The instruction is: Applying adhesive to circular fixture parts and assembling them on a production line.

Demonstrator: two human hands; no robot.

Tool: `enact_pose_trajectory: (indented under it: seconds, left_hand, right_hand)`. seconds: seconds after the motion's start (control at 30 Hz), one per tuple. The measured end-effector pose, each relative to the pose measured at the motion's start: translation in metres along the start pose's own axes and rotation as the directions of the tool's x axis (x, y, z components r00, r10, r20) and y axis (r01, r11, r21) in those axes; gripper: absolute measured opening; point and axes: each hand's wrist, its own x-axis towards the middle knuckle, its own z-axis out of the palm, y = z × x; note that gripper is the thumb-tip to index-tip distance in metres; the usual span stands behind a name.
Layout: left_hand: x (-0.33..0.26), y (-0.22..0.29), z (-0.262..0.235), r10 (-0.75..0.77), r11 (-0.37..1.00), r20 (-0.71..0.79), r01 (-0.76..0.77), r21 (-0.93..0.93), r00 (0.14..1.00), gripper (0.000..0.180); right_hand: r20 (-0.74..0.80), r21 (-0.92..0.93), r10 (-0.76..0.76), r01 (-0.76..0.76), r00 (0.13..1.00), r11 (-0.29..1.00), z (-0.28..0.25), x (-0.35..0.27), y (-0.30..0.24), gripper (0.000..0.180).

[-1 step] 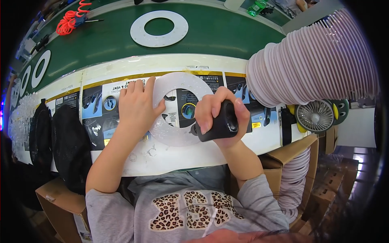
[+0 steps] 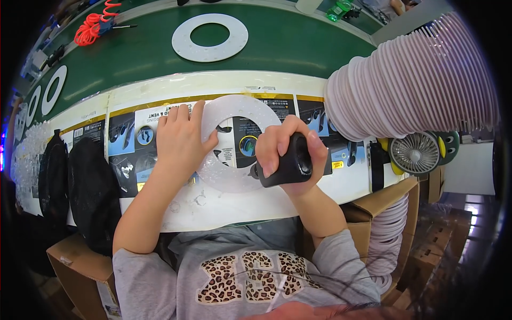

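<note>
A flat white ring point(image 2: 229, 184) lies on the printed cardboard sheets in front of me. My left hand point(image 2: 183, 136) rests on the ring's left edge and the sheet beside it, fingers stretched out and thumb spread toward the ring's hole. In my right hand point(image 2: 282, 146) is a black handheld tool point(image 2: 288, 165) that looks like a power screwdriver. Its short tip points left and down at the right side of the ring; whether it touches the surface I cannot tell. The fingers wrap round its body, hiding part of it.
A tall leaning stack of white rings point(image 2: 405, 80) stands at the right, beside a small fan point(image 2: 415, 153). More rings, such as one white ring point(image 2: 234, 50), lie on the green belt point(image 2: 133, 58). Black sleeves point(image 2: 93, 192) hang at the left. An open carton point(image 2: 368, 229) with rings stands lower right.
</note>
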Motion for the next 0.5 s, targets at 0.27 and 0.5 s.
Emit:
enact_pose_trajectory:
  seconds: [0.27, 0.5]
  left_hand:
    - [-0.0011, -0.0027, 0.0027, 0.011, 1.000, -0.029, -0.012, -0.024, 1.000, 0.060]
    - [-0.0012, -0.0021, 0.0017, 0.017, 0.999, -0.036, -0.019, -0.038, 0.999, 0.058]
  right_hand:
    - [-0.023, -0.090, 0.018, -0.020, 1.000, 0.996, 0.0016, -0.0017, 0.0049, 0.040]
    - [-0.029, -0.086, 0.033, -0.035, 0.999, 0.996, 0.0016, -0.0024, 0.0066, 0.040]
